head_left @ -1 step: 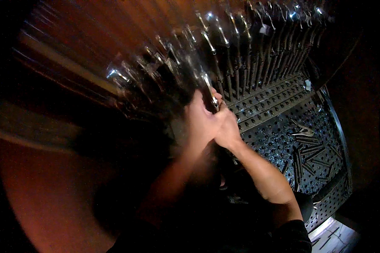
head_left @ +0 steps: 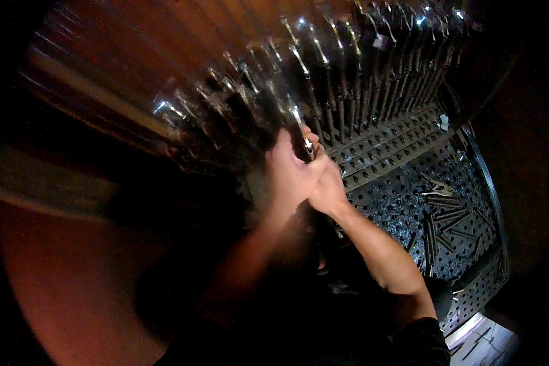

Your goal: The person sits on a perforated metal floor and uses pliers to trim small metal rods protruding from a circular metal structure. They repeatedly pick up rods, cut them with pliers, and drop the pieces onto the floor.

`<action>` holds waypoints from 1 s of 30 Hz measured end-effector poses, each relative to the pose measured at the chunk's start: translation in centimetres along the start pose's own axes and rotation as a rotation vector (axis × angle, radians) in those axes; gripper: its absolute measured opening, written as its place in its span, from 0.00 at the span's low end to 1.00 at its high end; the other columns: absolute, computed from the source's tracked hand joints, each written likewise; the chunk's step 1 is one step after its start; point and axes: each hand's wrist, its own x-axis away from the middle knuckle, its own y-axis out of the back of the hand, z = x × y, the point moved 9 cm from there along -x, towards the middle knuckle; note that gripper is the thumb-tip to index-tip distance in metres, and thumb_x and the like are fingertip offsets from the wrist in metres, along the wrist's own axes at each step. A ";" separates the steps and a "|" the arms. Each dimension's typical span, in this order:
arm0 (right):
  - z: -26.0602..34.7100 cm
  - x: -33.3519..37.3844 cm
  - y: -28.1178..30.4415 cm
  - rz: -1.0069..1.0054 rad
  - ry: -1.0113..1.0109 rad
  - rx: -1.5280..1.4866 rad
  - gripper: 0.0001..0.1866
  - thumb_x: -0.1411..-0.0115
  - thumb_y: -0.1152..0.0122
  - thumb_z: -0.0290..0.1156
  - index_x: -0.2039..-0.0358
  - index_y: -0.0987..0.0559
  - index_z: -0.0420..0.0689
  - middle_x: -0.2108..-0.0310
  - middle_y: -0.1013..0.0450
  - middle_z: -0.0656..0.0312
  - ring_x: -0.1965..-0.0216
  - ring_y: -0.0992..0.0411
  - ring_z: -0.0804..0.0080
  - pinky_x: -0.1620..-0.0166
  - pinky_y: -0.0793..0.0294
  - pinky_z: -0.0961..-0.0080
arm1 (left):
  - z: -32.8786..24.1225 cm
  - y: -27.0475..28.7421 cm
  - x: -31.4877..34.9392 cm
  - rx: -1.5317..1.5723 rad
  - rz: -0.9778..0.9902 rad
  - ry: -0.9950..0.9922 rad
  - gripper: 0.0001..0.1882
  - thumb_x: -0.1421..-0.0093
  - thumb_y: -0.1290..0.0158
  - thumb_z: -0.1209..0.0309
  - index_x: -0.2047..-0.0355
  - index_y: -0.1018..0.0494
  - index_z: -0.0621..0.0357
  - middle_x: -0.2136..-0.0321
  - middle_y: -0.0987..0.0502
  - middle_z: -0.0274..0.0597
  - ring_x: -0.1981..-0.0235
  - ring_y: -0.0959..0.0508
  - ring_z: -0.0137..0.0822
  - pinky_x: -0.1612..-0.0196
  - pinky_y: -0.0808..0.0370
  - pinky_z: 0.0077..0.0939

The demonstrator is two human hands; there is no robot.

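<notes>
In the middle of the view my left hand [head_left: 285, 177] and my right hand [head_left: 327, 184] press together, overlapping at the palms. Both are closed around a dark rod with a shiny metal fitting [head_left: 307, 145], which shows between the fingers. Its lower part is hidden by my hands. Just above them, another shiny metal piece [head_left: 296, 114] looks in line with the fitting; I cannot tell whether they are joined. Beyond my hands hangs a curved row of dark upright rods [head_left: 354, 107] with bright metal ends at the top. My left forearm is dim and blurred.
Perforated ledges [head_left: 384, 145] run along the feet of the rods. On the dark perforated metal floor [head_left: 378, 204] to the right lie several loose dark rods [head_left: 450, 222] and a pale plier-like tool [head_left: 438, 188]. A reddish-brown curved wall [head_left: 61, 268] stands at left.
</notes>
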 end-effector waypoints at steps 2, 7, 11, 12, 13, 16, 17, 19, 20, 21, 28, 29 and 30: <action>-0.9 0.2 -0.3 0.033 0.099 -0.174 0.40 0.40 0.36 0.42 0.33 0.38 0.35 0.34 0.37 0.49 0.32 0.40 0.62 0.32 0.43 0.69 | 1.0 -0.1 -0.4 -0.007 0.002 -0.064 0.19 0.51 0.38 0.76 0.57 0.26 0.60 0.67 0.16 0.41 0.65 0.16 0.35 0.57 0.21 0.31; -4.8 2.4 1.3 0.283 -0.042 -0.541 0.38 0.31 0.55 0.55 0.31 0.38 0.38 0.31 0.40 0.50 0.29 0.45 0.62 0.29 0.51 0.65 | 2.1 -0.8 -0.7 0.069 0.127 -0.089 0.18 0.42 0.46 0.84 0.50 0.32 0.63 0.61 0.22 0.39 0.58 0.22 0.31 0.51 0.24 0.28; -9.2 3.0 1.3 0.302 -0.111 -0.138 0.29 0.29 0.50 0.44 0.35 0.33 0.38 0.37 0.31 0.49 0.36 0.35 0.60 0.33 0.41 0.66 | 1.5 -1.0 -0.6 -0.088 0.149 -0.295 0.17 0.39 0.48 0.82 0.49 0.32 0.62 0.62 0.22 0.38 0.57 0.22 0.32 0.47 0.26 0.29; -9.0 2.9 1.0 0.290 -0.039 0.023 0.28 0.30 0.49 0.42 0.36 0.32 0.38 0.38 0.30 0.49 0.37 0.32 0.58 0.35 0.37 0.65 | 2.7 -0.9 -0.7 0.090 0.154 -0.217 0.17 0.38 0.48 0.82 0.49 0.32 0.60 0.62 0.23 0.36 0.58 0.22 0.31 0.47 0.26 0.31; -9.1 2.8 0.8 0.279 -0.024 0.096 0.27 0.30 0.48 0.40 0.37 0.31 0.37 0.39 0.30 0.47 0.39 0.31 0.55 0.36 0.35 0.65 | 4.2 -0.6 -1.1 0.091 0.112 -0.178 0.16 0.38 0.49 0.83 0.50 0.32 0.60 0.61 0.23 0.37 0.58 0.22 0.31 0.47 0.26 0.32; -9.8 2.7 1.1 0.217 -0.043 0.256 0.22 0.32 0.46 0.39 0.43 0.26 0.38 0.47 0.26 0.41 0.46 0.28 0.44 0.44 0.28 0.60 | 1.8 -1.6 -0.8 0.074 0.182 -0.273 0.13 0.36 0.51 0.81 0.50 0.32 0.62 0.61 0.24 0.38 0.60 0.22 0.32 0.48 0.25 0.33; -9.9 2.6 1.0 0.219 -0.041 0.236 0.23 0.32 0.45 0.42 0.43 0.25 0.40 0.50 0.25 0.41 0.48 0.27 0.44 0.46 0.27 0.58 | 2.0 -1.6 -0.8 0.064 0.180 -0.259 0.12 0.35 0.52 0.80 0.51 0.32 0.62 0.61 0.24 0.38 0.61 0.22 0.32 0.49 0.25 0.32; -10.0 2.3 0.9 0.226 -0.039 0.199 0.24 0.31 0.45 0.47 0.43 0.24 0.43 0.54 0.23 0.41 0.53 0.24 0.44 0.49 0.25 0.55 | 2.3 -1.5 -0.8 0.005 0.178 -0.288 0.10 0.33 0.53 0.78 0.52 0.31 0.63 0.62 0.23 0.39 0.63 0.21 0.33 0.50 0.25 0.32; -9.3 2.1 1.0 0.217 -0.014 0.221 0.24 0.32 0.44 0.47 0.45 0.22 0.43 0.56 0.22 0.42 0.54 0.23 0.44 0.50 0.25 0.54 | 2.5 -1.3 -0.9 -0.044 0.174 -0.328 0.10 0.33 0.54 0.77 0.52 0.31 0.63 0.62 0.23 0.39 0.63 0.21 0.33 0.51 0.25 0.32; -8.4 2.0 1.3 0.209 0.010 0.243 0.23 0.33 0.43 0.46 0.47 0.21 0.43 0.58 0.22 0.42 0.56 0.23 0.43 0.51 0.25 0.54 | 2.7 -1.2 -0.8 -0.067 0.165 -0.349 0.10 0.32 0.54 0.76 0.52 0.31 0.63 0.63 0.23 0.39 0.64 0.21 0.33 0.51 0.26 0.31; -7.7 2.1 1.6 0.233 -0.098 0.244 0.13 0.34 0.44 0.37 0.56 0.21 0.43 0.66 0.22 0.48 0.62 0.23 0.45 0.58 0.24 0.59 | 2.4 -1.5 -0.1 -0.119 0.103 -0.310 0.12 0.32 0.55 0.73 0.51 0.31 0.65 0.67 0.22 0.41 0.64 0.21 0.35 0.53 0.27 0.31; -7.4 2.0 1.8 0.187 -0.055 0.246 0.12 0.34 0.43 0.37 0.56 0.20 0.43 0.67 0.21 0.49 0.64 0.22 0.47 0.58 0.24 0.60 | 1.9 -1.8 -0.1 -0.153 0.122 -0.372 0.12 0.32 0.55 0.73 0.51 0.31 0.65 0.67 0.22 0.41 0.64 0.21 0.35 0.53 0.27 0.31; -7.3 2.1 2.0 0.142 -0.012 0.247 0.12 0.34 0.42 0.37 0.57 0.20 0.43 0.69 0.21 0.49 0.65 0.22 0.49 0.59 0.23 0.60 | 1.8 -1.8 -0.2 -0.134 0.130 -0.362 0.12 0.32 0.55 0.73 0.51 0.31 0.65 0.67 0.22 0.41 0.64 0.21 0.35 0.52 0.28 0.31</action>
